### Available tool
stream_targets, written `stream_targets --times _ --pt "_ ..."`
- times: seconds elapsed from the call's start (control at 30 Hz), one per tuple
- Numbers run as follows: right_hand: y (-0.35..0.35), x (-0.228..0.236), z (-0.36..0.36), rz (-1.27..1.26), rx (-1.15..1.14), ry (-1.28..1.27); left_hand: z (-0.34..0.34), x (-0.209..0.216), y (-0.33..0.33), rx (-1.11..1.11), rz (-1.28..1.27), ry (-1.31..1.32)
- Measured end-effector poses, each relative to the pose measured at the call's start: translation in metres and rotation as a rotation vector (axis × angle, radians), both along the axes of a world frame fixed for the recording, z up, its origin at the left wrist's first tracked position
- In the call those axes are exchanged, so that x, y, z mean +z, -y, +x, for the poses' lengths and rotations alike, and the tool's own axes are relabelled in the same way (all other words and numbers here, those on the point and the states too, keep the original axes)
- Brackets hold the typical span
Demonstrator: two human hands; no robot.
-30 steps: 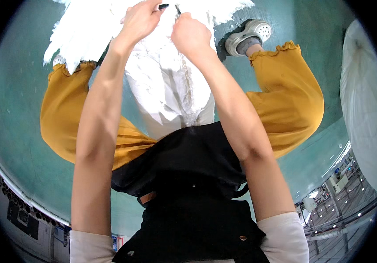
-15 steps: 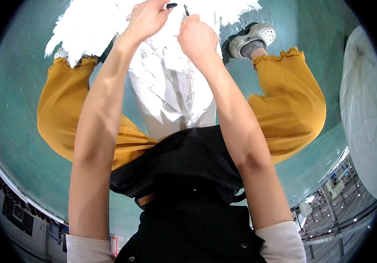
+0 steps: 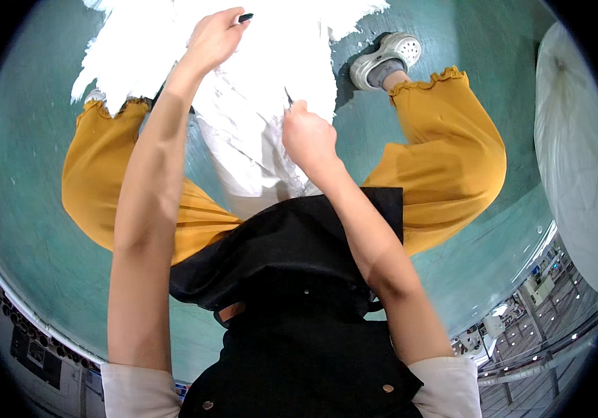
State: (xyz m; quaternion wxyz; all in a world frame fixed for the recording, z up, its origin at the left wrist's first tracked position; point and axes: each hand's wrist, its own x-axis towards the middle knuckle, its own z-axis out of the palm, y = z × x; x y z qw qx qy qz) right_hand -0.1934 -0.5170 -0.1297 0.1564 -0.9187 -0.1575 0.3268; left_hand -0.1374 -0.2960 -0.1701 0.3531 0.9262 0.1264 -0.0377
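Note:
A white, ragged-edged sheet of soft material (image 3: 132, 59) spreads over the floor ahead of me, its torn fringe showing at left and right. Nearer to me, a crumpled white cloth (image 3: 233, 150) hangs between my knees. Over the sheet, my left hand (image 3: 213, 43) is closed on a small black object (image 3: 245, 18) whose kind I cannot make out. My right hand (image 3: 310, 139) lies lower and to the right, curled around a thin, dark pointed tool (image 3: 288, 95); only its tip sticks out. The brightness of the sheet washes out detail around both hands.
My mustard trouser legs (image 3: 445, 153) flank the sheet, with a pale clog (image 3: 388, 61) on the right foot. A large translucent plastic bag (image 3: 570, 153) stands at far right. The floor (image 3: 487, 63) is green. Behind me, equipment (image 3: 34, 348) lines the lower left.
My hands have moved apart. The right has come down toward me with the pointed tool, and the left has shifted left, still closed on the black object.

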Motion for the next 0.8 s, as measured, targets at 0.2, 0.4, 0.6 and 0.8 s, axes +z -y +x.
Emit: stream_targets --times 0.2,0.4,0.6,0.8 --pt "-0.044 0.021 0.056 0.254 -0.03 0.232 -0.063 0.009 -0.039 0.343 -0.565 -0.099" --pt "-0.064 -0.022 0.121 0.037 0.135 0.314 -0.054 0.018 -0.036 0.113 -0.133 -0.058" --pt "0.01 -0.001 0.002 -0.134 0.126 -0.031 -0.04 0.006 -0.037 -0.02 0.12 -0.128" --pt "0.033 0.013 -0.009 0.004 0.027 -0.07 0.0 0.006 0.001 -0.295 0.493 0.227"
